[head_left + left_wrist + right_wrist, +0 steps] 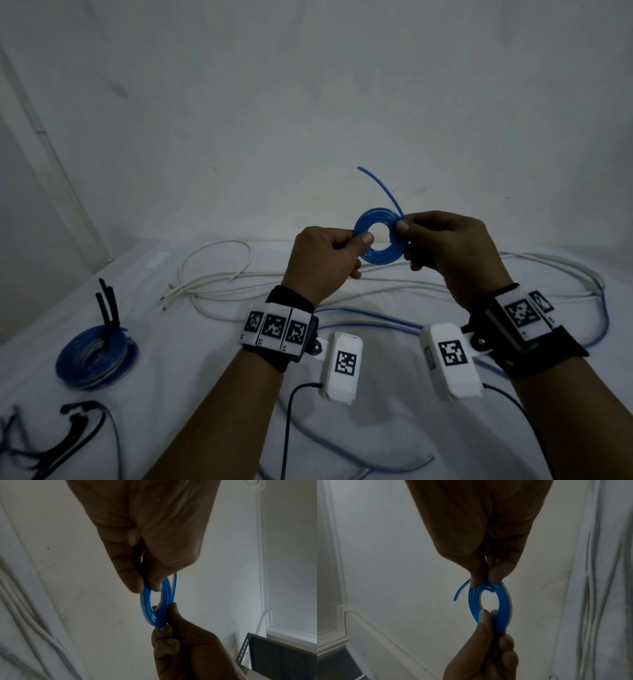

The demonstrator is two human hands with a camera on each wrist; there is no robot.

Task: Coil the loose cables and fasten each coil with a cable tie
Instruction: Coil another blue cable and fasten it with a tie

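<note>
Above the table, both hands (pixel 322 263) pinch a blue coil (pixel 376 240) (end loose).

Glossy, translucent blue plastic tubing in the small coil (pixel 376 240) pinched between the fingers (pixel 366 238); matt white cloth (pixel 205 394) below them; smooth white-sheathed cables (pixel 219 274) behind, dull-finished.

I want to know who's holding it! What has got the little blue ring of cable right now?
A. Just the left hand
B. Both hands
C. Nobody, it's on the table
B: the left hand and right hand each pinch one side of the blue coil, lifted off the table.
</note>
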